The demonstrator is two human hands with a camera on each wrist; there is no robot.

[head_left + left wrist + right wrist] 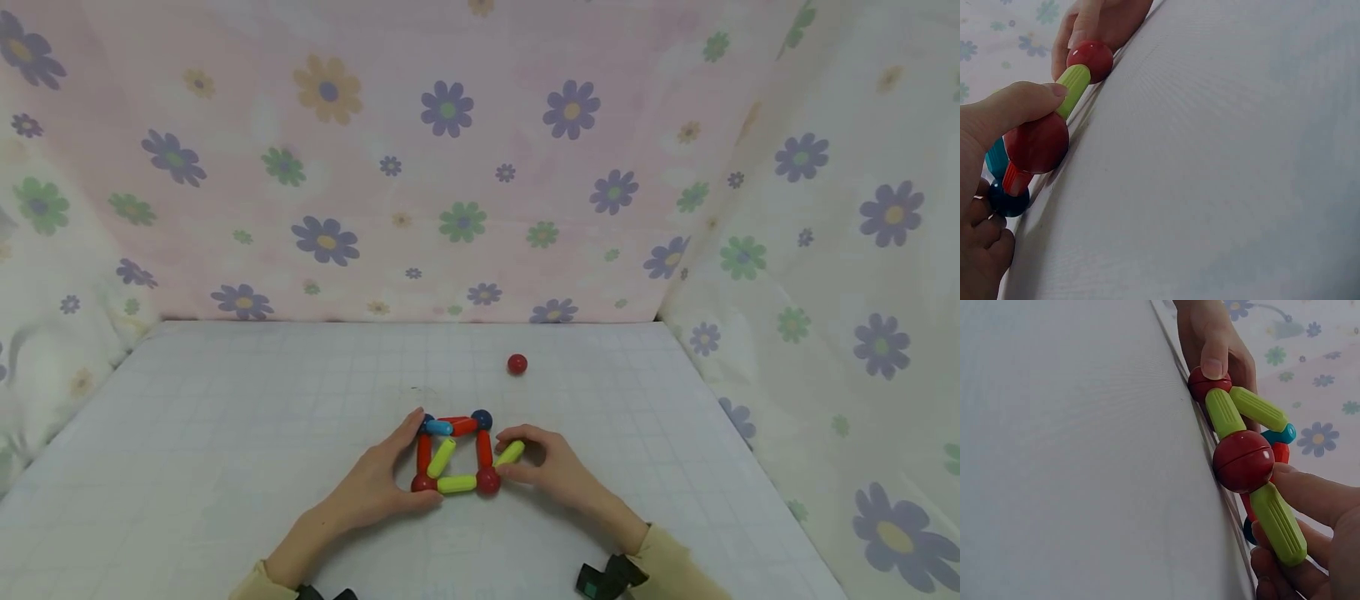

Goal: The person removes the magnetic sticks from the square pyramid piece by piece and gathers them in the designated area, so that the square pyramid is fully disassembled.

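Observation:
A toy frame of magnetic building sticks and balls lies on the table. Red balls mark its front corners and dark blue balls the back ones. Red sticks run along its sides, and a yellow-green stick joins the front balls. Another yellow-green stick and a light blue stick slant from the left corners. My left hand grips the left side, thumb at the front ball, fingers by the back one. At the front right ball, my right hand pinches a yellow-green stick, its end against that ball.
A loose red ball sits farther back on the white table, right of the frame. Flower-patterned cloth hangs behind the table and along both sides.

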